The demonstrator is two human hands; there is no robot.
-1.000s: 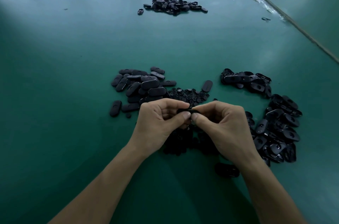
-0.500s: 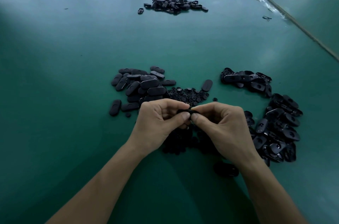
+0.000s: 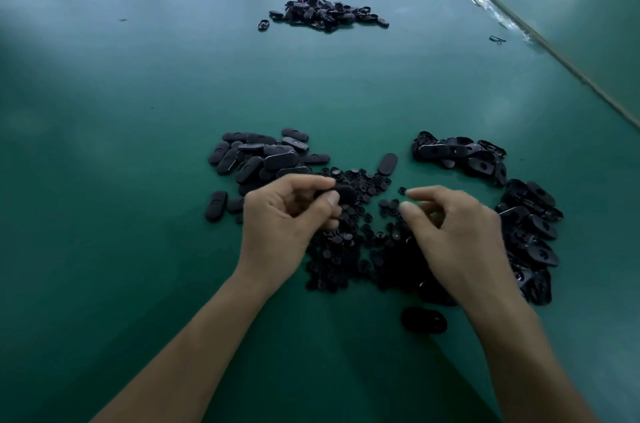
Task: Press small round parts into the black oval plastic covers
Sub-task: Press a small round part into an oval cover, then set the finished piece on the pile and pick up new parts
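My left hand (image 3: pixel 291 215) pinches a black oval cover (image 3: pixel 341 196) between thumb and fingers, just above a heap of small round parts (image 3: pixel 349 242). My right hand (image 3: pixel 450 232) hovers to the right of it, thumb and forefinger apart, with nothing visible between them. A pile of smooth-side-up oval covers (image 3: pixel 263 159) lies behind my left hand. Another pile of hollow-side-up covers (image 3: pixel 526 225) curves around my right hand, partly hidden by it.
The green table (image 3: pixel 138 93) carries a third pile of black covers (image 3: pixel 325 14) far back. A single cover (image 3: pixel 387 163) lies behind the round parts, and one (image 3: pixel 423 319) lies beside my right wrist. A seam with tape (image 3: pixel 554 55) runs along the right.
My hands, joined on one cover before, have come apart. The right hand let go and moved right; the left hand keeps the cover.
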